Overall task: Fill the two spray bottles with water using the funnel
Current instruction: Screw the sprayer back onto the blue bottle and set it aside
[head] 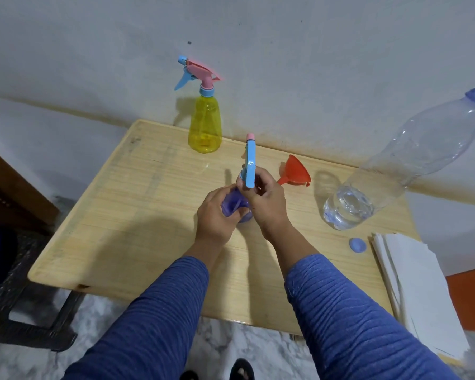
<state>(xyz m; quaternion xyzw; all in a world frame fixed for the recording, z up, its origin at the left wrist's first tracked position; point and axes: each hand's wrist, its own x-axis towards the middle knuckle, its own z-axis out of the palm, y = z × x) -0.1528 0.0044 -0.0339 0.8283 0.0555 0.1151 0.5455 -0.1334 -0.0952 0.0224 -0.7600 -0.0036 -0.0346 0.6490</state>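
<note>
Hands are meeting over the middle of the light wooden table point(137, 187), both working on the translucent purple plastic spray bottle point(234, 205) that is standing there. The left hand point(215, 215) is wrapping its curled fingers round the bottle's body, while the right hand point(266, 200) is gripping the bottle's neck, just under the light blue spray head with a pink nozzle point(250, 163) that is sticking up above the fingers. Both forearms are wearing ribbed blue sleeves point(348, 305).

Near the table's far edge, well apart from the hands, the translucent yellow plastic spray bottle with a pink and blue trigger head point(205, 124) is standing upright, its head in place. Just right of the hands, the small red plastic funnel point(295, 171) is lying on its side on the table. Further right, the large clear plastic water bottle point(395, 165) is standing uncapped with some water sitting in its bottom part. Its round blue cap point(357, 245) is lying near it on the table, beside a stack of white paper sheets point(412, 286) at the right edge.
</note>
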